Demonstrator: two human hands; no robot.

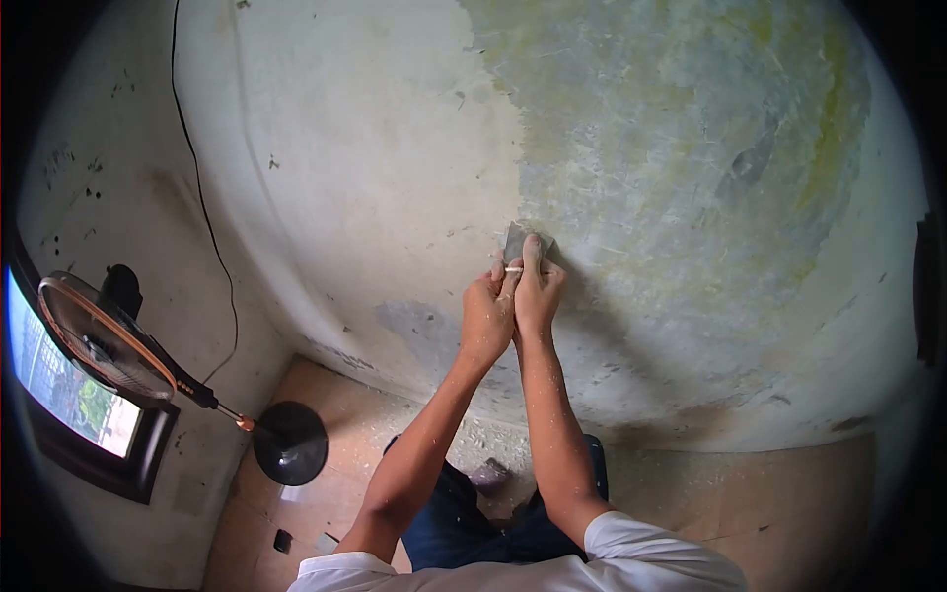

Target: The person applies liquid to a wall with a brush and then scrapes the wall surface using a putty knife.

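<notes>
A flat grey scraper blade [515,240] rests against the wall, at the edge where pale paint meets the bare grey-green patch [671,148]. My right hand [539,296] is closed on the scraper, its thumb stretched up along the blade. Close against it, my left hand [487,318] is also closed, gripping the lower part of the tool. A short white stick-like piece [513,269] shows between the fingers; I cannot make out what it is. The scraper's handle is hidden by my hands. Flecks of paint dust cling to both forearms.
On the left a standing fan [109,335] with a round black base [290,443] stands by a dark-framed window [74,385]. A black cable [202,197] hangs down the wall. Paint chips [493,434] litter the tiled floor [326,405], near a small black object [283,541].
</notes>
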